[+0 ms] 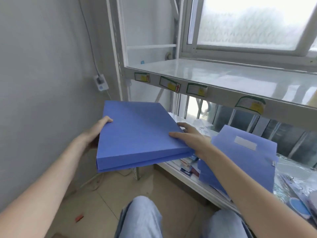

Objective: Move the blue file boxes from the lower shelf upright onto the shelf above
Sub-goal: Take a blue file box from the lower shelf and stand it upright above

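Note:
A blue file box (pixel 137 134) lies flat in the air in front of the rack, just left of the lower shelf (pixel 185 179). My left hand (pixel 98 130) grips its left edge and my right hand (pixel 190 136) grips its right edge, thumb on top. More blue file boxes (pixel 240 160) are stacked flat on the lower shelf, the top one bearing a white label. The shelf above (pixel 205 73) is a bare white surface with stickers along its front rail.
A window stands behind the rack. Papers, plastic bags and small items litter the lower shelf at right. A wall socket with a cable (pixel 101 82) is on the grey wall at left. My knees (pixel 142 219) are below, over a tiled floor.

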